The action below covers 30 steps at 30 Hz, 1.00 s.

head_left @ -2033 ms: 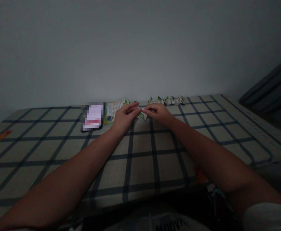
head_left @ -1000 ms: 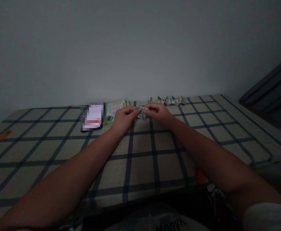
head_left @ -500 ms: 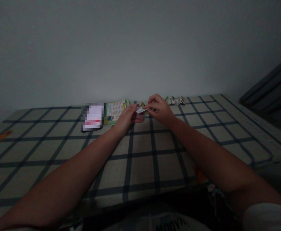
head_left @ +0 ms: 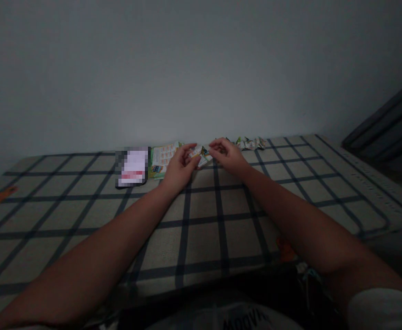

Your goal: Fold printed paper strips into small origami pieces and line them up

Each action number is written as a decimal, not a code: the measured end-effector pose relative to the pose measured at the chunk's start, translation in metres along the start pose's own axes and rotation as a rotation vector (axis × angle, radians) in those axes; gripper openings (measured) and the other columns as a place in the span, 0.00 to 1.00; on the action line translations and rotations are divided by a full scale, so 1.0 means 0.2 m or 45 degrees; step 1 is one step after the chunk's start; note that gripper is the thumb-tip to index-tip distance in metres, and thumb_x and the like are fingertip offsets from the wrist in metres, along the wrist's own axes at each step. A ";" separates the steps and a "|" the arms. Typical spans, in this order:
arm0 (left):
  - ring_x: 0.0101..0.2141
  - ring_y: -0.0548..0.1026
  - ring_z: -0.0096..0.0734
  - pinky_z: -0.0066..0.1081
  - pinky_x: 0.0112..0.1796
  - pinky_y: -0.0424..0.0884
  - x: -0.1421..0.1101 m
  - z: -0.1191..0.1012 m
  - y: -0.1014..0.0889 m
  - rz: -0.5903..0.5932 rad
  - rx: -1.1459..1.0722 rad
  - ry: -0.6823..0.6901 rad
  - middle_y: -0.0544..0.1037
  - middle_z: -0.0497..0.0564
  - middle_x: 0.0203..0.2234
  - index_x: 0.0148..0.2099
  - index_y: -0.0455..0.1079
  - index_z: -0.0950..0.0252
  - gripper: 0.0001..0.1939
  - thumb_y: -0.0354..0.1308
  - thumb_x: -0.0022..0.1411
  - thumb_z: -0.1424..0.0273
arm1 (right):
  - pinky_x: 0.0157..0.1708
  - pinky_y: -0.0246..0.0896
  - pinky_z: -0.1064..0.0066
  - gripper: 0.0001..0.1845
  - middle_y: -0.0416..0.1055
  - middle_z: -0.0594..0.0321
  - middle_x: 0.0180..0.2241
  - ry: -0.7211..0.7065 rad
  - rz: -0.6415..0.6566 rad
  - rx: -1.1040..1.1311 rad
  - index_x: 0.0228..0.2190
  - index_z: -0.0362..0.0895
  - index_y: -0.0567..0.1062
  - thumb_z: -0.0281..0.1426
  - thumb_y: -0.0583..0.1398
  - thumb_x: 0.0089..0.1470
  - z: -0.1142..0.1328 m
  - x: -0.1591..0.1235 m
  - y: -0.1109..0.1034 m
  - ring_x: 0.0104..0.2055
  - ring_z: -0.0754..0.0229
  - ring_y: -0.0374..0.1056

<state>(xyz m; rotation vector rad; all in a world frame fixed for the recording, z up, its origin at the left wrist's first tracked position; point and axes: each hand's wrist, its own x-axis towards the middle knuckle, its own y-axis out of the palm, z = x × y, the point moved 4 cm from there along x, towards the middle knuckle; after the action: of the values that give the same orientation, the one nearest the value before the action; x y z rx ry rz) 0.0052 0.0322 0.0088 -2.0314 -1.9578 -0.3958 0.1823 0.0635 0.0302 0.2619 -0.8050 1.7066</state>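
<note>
Your left hand [head_left: 179,167] pinches the folded paper [head_left: 203,156], thumb on top; print shows, white half a second ago; your right hand [head_left: 230,157] curls at its right edge, grip unclear; folded pieces [head_left: 252,144] beyond.

We see matt, woven-looking cloth in the checked cover [head_left: 201,243], smooth printed paper in the sheets [head_left: 163,158], creased paper in the folded piece [head_left: 204,155], crumpled-looking paper in the small shapes [head_left: 252,144], a matt wall [head_left: 201,73], soft cloth at the white sleeve [head_left: 382,309].
</note>
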 end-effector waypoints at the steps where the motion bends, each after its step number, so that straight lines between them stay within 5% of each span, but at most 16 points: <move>1: 0.41 0.77 0.34 0.30 0.38 0.76 0.00 -0.01 0.00 0.021 0.020 0.015 0.77 0.52 0.44 0.57 0.69 0.57 0.26 0.67 0.57 0.63 | 0.39 0.66 0.68 0.14 0.73 0.60 0.35 0.054 0.019 0.034 0.40 0.42 0.75 0.38 0.61 0.56 -0.01 0.00 0.01 0.37 0.61 0.69; 9: 0.43 0.74 0.35 0.31 0.39 0.72 -0.04 -0.07 0.01 0.028 0.390 0.156 0.76 0.54 0.47 0.55 0.71 0.58 0.22 0.65 0.59 0.65 | 0.36 0.64 0.69 0.16 0.76 0.60 0.32 0.100 0.107 0.070 0.35 0.41 0.78 0.41 0.65 0.51 -0.01 0.00 0.01 0.33 0.62 0.69; 18: 0.43 0.73 0.36 0.28 0.34 0.70 -0.04 -0.16 -0.01 -0.049 0.603 0.396 0.75 0.52 0.42 0.38 0.73 0.62 0.08 0.65 0.59 0.64 | 0.34 0.62 0.70 0.13 0.75 0.60 0.30 0.089 0.118 0.015 0.31 0.41 0.76 0.40 0.64 0.51 0.01 -0.01 0.03 0.32 0.62 0.68; 30: 0.40 0.76 0.33 0.30 0.35 0.73 -0.04 -0.15 0.00 0.002 0.703 0.444 0.79 0.50 0.38 0.39 0.75 0.61 0.05 0.60 0.64 0.67 | 0.28 0.56 0.71 0.21 0.66 0.67 0.24 0.156 0.156 0.083 0.28 0.43 0.71 0.48 0.65 0.48 0.02 -0.01 0.04 0.27 0.64 0.61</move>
<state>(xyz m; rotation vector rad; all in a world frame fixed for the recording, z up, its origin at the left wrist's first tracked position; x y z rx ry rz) 0.0040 0.0126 0.0338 -1.4999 -1.6245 -0.1649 0.1754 0.0585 0.0290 0.1525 -0.6878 1.8472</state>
